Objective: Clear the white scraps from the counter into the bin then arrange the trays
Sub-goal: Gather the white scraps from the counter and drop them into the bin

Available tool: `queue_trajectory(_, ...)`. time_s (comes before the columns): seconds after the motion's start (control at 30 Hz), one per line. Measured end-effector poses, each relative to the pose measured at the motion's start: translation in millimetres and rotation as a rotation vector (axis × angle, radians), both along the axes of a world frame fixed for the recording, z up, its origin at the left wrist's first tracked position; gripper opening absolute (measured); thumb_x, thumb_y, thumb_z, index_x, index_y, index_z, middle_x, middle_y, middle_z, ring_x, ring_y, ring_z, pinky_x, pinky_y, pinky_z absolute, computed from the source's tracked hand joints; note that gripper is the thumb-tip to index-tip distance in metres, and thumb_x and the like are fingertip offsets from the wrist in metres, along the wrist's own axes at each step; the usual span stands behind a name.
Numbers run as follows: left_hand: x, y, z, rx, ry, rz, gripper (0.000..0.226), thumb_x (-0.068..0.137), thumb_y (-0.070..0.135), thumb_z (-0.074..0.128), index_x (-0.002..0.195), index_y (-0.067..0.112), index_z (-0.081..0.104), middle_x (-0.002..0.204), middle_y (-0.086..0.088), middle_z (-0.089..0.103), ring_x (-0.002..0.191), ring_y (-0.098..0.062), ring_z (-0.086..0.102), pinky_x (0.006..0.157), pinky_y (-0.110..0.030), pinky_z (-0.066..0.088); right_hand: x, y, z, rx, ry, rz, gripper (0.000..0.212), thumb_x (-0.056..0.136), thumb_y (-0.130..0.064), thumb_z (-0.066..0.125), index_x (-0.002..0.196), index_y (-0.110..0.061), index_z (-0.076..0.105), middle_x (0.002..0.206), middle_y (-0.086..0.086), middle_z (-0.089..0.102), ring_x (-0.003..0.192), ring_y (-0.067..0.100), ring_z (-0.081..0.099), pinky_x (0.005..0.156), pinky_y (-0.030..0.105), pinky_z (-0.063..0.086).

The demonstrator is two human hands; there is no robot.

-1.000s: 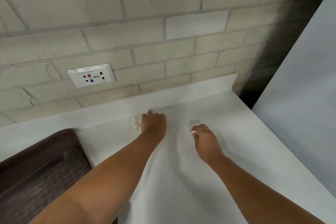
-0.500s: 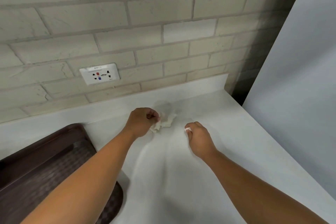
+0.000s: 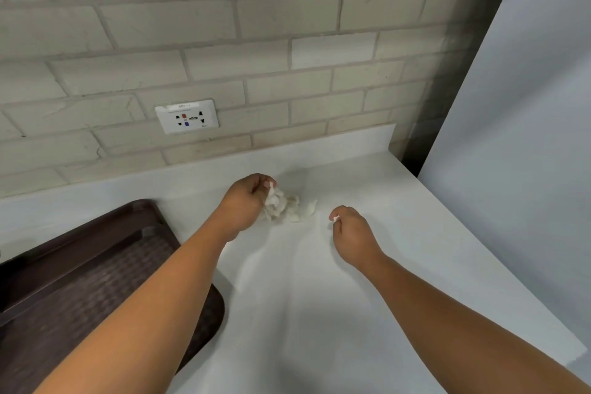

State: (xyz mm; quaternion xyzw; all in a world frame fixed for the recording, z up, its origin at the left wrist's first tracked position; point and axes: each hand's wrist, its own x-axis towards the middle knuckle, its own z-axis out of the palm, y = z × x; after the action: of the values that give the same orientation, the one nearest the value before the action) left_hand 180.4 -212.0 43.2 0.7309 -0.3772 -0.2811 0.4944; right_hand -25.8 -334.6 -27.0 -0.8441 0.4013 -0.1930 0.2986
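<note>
A small heap of white scraps (image 3: 289, 206) lies on the white counter (image 3: 319, 297) near the back wall. My left hand (image 3: 246, 201) rests at the heap's left side, its fingers pinched on some of the scraps. My right hand (image 3: 351, 235) is to the right of the heap, apart from it, with its fingers closed on a tiny white scrap (image 3: 335, 218) at the fingertips. A dark brown tray (image 3: 96, 272) sits on the counter at the left, partly under my left forearm. No bin is in view.
A brick wall with a white socket plate (image 3: 187, 116) rises behind the counter. A tall white panel (image 3: 527, 137) stands at the right, beyond the counter's right edge, with a dark gap at the corner.
My left hand has slid from the back edge toward the middle, dragging the scraps into a heap. My right hand has kept its closed grip and shifted little. The view has tilted.
</note>
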Motion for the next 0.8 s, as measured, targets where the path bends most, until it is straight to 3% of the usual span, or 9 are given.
queue_trajectory(0.07, -5, 7, -5, -0.034, 0.097, 0.0, 0.027, 0.105, 0.022, 0.039, 0.106, 0.014, 0.065, 0.103, 0.006, 0.071, 0.092, -0.009, 0.068, 0.088, -0.036, 0.056, -2, 4, -1, 0.016, 0.011, -0.006, 0.02, 0.094, -0.005, 0.039, 0.096, -0.006, 0.059, 0.097, 0.008, 0.06, 0.088, 0.023, 0.057, 0.081, 0.031, 0.046)
queue_trajectory(0.13, -11, 13, -12, -0.067, 0.199, 0.02, 0.028, 0.106, 0.022, 0.034, 0.107, 0.009, 0.058, 0.104, 0.0, 0.072, 0.096, -0.016, 0.069, 0.087, -0.038, 0.056, -4, 8, -3, 0.033, 0.029, -0.005, 0.019, 0.094, -0.008, 0.039, 0.089, -0.006, 0.057, 0.09, 0.008, 0.06, 0.084, 0.023, 0.056, 0.078, 0.035, 0.047)
queue_trajectory(0.23, -27, 19, -24, -0.079, 0.436, 0.11, 0.025, 0.107, 0.018, 0.03, 0.105, 0.009, 0.053, 0.08, -0.008, 0.059, 0.074, -0.025, 0.068, 0.078, -0.041, 0.058, -8, 14, -9, 0.073, 0.044, 0.0, 0.019, 0.094, -0.013, 0.041, 0.085, -0.004, 0.055, 0.083, 0.009, 0.059, 0.078, 0.025, 0.055, 0.074, 0.037, 0.046)
queue_trajectory(0.33, -37, 23, -52, 0.068, 0.437, 0.205, 0.025, 0.105, 0.02, 0.031, 0.102, 0.013, 0.055, 0.073, -0.004, 0.049, 0.061, -0.019, 0.053, 0.071, -0.035, 0.052, -14, 21, -13, 0.093, 0.063, -0.003, 0.02, 0.095, -0.017, 0.045, 0.082, -0.005, 0.054, 0.074, 0.004, 0.055, 0.069, 0.02, 0.05, 0.066, 0.033, 0.042)
queue_trajectory(0.47, -50, 31, -82, 0.331, 0.056, 0.101, 0.024, 0.096, 0.042, 0.049, 0.104, 0.02, 0.055, 0.092, 0.002, 0.061, 0.078, -0.013, 0.061, 0.076, -0.032, 0.052, -20, 26, -18, 0.055, 0.121, 0.004, 0.02, 0.096, -0.021, 0.046, 0.082, -0.008, 0.055, 0.073, 0.001, 0.053, 0.068, 0.017, 0.049, 0.064, 0.031, 0.04)
queue_trajectory(0.57, -66, 35, -97, 0.424, -0.322, -0.063, 0.05, 0.083, 0.052, 0.067, 0.117, 0.019, 0.05, 0.109, 0.003, 0.051, 0.09, -0.016, 0.057, 0.075, -0.023, 0.041, -22, 28, -23, 0.039, 0.139, 0.002, 0.02, 0.096, -0.021, 0.046, 0.08, -0.01, 0.053, 0.074, 0.001, 0.054, 0.069, 0.019, 0.05, 0.064, 0.031, 0.039)
queue_trajectory(0.63, -73, 37, -107, 0.449, -0.451, -0.105, 0.057, 0.084, 0.048, 0.069, 0.125, 0.016, 0.045, 0.117, -0.001, 0.045, 0.098, -0.022, 0.058, 0.08, -0.026, 0.043, -23, 31, -25, 0.033, 0.147, 0.007, 0.02, 0.096, -0.021, 0.047, 0.079, -0.012, 0.052, 0.071, -0.001, 0.051, 0.067, 0.017, 0.048, 0.062, 0.029, 0.036)
queue_trajectory(0.73, -73, 35, -117, 0.458, -0.616, -0.114, 0.028, 0.097, 0.032, 0.053, 0.116, 0.012, 0.051, 0.105, -0.005, 0.054, 0.095, -0.026, 0.061, 0.076, -0.029, 0.046, -25, 34, -27, 0.033, 0.158, 0.014, 0.02, 0.096, -0.022, 0.046, 0.083, -0.011, 0.056, 0.074, 0.0, 0.055, 0.069, 0.018, 0.052, 0.064, 0.029, 0.04)
queue_trajectory(0.8, -70, 34, -116, 0.46, -0.688, -0.136, 0.021, 0.101, 0.028, 0.045, 0.103, 0.01, 0.055, 0.096, -0.007, 0.058, 0.088, -0.025, 0.06, 0.07, -0.028, 0.041, -27, 35, -27, 0.028, 0.161, 0.014, 0.02, 0.096, -0.023, 0.046, 0.086, -0.01, 0.058, 0.077, 0.002, 0.057, 0.071, 0.018, 0.053, 0.065, 0.029, 0.04)
